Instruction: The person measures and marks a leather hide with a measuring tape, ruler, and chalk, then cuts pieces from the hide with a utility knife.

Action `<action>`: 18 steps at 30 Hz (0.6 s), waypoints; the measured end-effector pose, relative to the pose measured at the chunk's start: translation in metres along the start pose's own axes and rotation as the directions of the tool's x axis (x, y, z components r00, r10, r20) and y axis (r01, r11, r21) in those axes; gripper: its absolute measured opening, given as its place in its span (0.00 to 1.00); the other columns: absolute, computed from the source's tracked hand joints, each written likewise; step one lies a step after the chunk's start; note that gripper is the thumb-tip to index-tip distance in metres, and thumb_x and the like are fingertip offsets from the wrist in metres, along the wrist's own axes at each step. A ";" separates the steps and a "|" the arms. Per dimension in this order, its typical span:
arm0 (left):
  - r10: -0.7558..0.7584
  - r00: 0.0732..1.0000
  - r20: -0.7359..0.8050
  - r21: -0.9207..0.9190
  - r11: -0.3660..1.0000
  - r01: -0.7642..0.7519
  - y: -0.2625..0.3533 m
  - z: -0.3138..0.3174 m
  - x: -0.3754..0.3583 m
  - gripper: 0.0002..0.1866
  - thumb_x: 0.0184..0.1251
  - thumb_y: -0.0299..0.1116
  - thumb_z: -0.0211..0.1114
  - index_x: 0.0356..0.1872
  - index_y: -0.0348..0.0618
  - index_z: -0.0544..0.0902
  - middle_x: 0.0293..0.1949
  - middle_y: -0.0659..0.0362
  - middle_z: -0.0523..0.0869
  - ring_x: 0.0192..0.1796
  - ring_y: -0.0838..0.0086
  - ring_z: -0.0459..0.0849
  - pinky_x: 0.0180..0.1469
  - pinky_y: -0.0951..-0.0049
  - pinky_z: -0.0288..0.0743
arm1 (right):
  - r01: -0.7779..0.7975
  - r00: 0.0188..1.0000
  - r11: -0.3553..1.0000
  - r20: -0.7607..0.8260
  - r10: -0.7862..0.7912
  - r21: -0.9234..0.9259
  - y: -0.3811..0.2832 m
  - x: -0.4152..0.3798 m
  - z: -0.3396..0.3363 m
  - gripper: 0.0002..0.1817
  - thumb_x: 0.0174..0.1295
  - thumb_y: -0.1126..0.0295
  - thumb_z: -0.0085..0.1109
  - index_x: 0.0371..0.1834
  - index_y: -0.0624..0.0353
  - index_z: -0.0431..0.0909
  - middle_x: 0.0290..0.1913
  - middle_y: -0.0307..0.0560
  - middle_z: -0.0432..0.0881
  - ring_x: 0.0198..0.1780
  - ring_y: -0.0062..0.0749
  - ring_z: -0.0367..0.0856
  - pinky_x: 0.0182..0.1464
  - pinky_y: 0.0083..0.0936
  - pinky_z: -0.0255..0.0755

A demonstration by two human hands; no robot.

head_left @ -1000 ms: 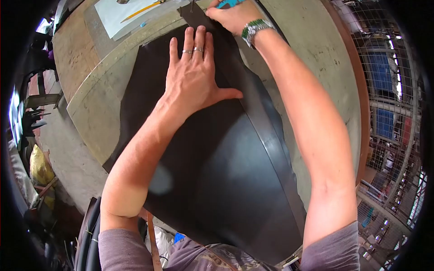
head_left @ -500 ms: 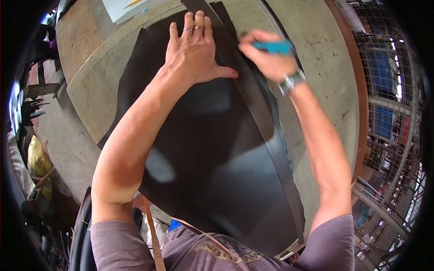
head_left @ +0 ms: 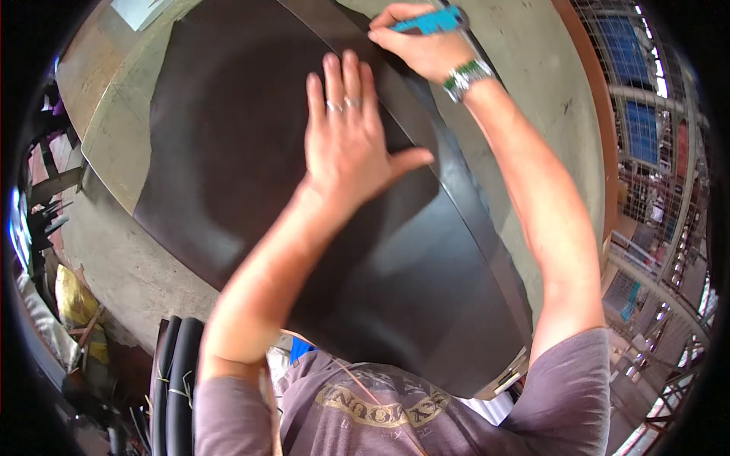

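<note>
A large sheet of dark brown leather [head_left: 251, 114] lies across the work table in the head view. My left hand [head_left: 346, 140] rests flat on it, fingers spread, with the thumb reaching onto a long straight dark strip [head_left: 464, 209] that runs along the sheet's right side. Beyond the strip, near the far right edge of the leather, my right hand [head_left: 426, 49] grips a turquoise utility knife [head_left: 432, 23]. The knife's tip is hidden by my fingers.
The pale, marked table top [head_left: 525, 68] has a curved brown edge [head_left: 597, 114] on the right. Past that stands a wire mesh rack [head_left: 646, 91]. Dark rolls [head_left: 179, 380] tied with string stand at lower left. White paper [head_left: 141, 11] lies at the far left.
The camera view has shifted, so the leather sits higher in the picture. My left hand has slid along the sheet toward my body. My right hand appears higher, still gripping the utility knife.
</note>
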State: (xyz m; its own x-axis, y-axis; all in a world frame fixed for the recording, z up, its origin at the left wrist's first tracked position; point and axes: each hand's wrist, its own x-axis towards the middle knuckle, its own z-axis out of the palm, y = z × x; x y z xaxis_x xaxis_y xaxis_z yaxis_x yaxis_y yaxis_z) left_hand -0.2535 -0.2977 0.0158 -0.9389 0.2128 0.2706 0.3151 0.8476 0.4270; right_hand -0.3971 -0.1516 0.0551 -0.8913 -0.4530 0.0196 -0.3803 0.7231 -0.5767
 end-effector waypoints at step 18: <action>-0.095 0.993 0.076 0.226 0.971 0.076 0.045 0.020 -0.021 0.68 0.54 0.71 0.72 0.77 0.18 0.54 0.80 0.31 0.53 0.83 0.37 0.47 0.79 0.35 0.47 | -0.276 0.961 0.949 0.063 0.270 0.153 0.038 -0.295 -0.046 0.12 0.65 0.63 0.66 0.42 0.61 0.85 0.30 0.49 0.86 0.33 0.33 0.84 0.40 0.32 0.76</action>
State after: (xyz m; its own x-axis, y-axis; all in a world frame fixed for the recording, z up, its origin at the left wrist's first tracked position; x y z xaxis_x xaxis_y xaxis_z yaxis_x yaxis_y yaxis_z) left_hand -0.2226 -0.2540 0.0120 -0.9724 0.1673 0.1625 0.2035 0.9490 0.2407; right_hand -0.1599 0.0333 0.0653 -0.9433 -0.2734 -0.1882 -0.0767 0.7314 -0.6776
